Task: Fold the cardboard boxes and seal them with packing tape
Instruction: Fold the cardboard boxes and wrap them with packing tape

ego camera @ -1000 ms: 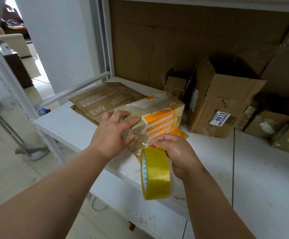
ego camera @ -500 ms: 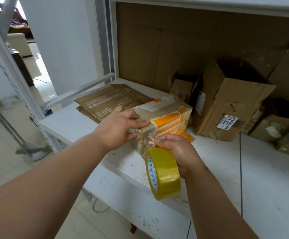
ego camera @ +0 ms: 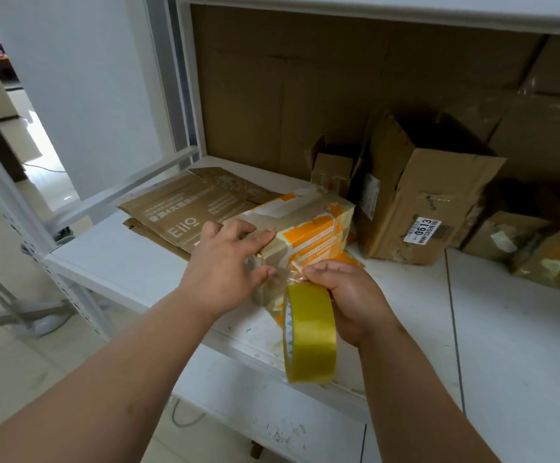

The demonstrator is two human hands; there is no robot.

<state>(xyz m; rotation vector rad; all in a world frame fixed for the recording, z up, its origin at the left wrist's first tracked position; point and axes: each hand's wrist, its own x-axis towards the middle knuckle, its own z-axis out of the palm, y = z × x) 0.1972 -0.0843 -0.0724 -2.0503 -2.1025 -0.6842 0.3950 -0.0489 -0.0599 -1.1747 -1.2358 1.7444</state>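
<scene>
White shelf (ego camera: pixel 121 259) | small box (ego camera: pixel 308 225) folded, taping underway | left hand (ego camera: pixel 228 265) flat, pressing box end | right hand (ego camera: pixel 348 295) gripping tape roll (ego camera: pixel 308 332) | flat cardboard (ego camera: pixel 178 208) not yet folded

Tape roll (ego camera: pixel 310 332), lower centre: glossy yellow-tinted plastic film, smooth. Small box (ego camera: pixel 308 228), centre: matt brown cardboard, orange print, shiny wrinkled clear tape over the near end. Flattened carton (ego camera: pixel 178 212), centre left: matt kraft cardboard. Shelf (ego camera: pixel 522 345), lower right: white painted surface, scuffed, dirt-speckled. Large open box (ego camera: pixel 415 195), upper right: creased, torn cardboard.
</scene>
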